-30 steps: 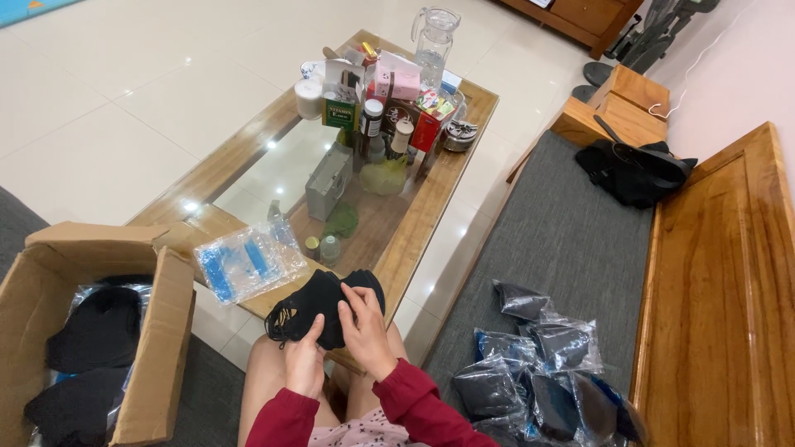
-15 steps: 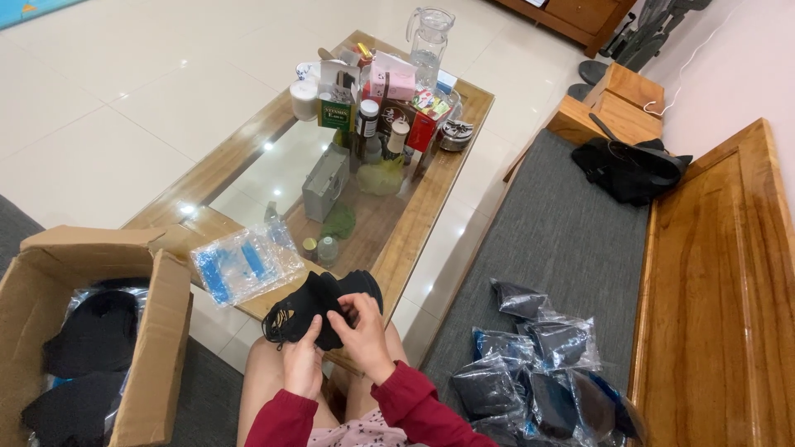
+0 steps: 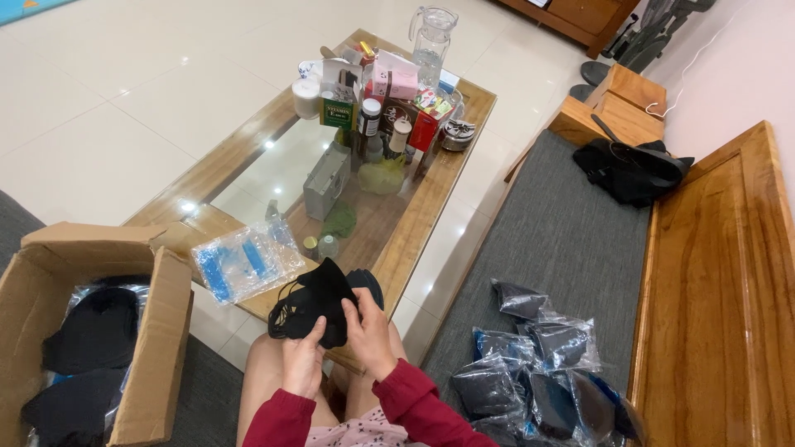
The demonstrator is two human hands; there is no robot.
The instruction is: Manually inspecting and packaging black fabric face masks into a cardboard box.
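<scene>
Both hands hold a stack of black masks (image 3: 323,300) above the knees: the left hand (image 3: 303,362) grips it from below, the right hand (image 3: 368,329) pinches its edge. Just beside lies a clear plastic bag (image 3: 247,262) on the glass table (image 3: 431,194), the cardboard box (image 3: 147,348) at left, and filled bags (image 3: 530,364) on the grey bench cushion at right.

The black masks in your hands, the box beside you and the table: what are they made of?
The black masks look like soft matte fabric; they bend in the left hand and right hand. The box is brown cardboard with raw-edged flaps. The table is glossy wood around reflective glass.
</scene>
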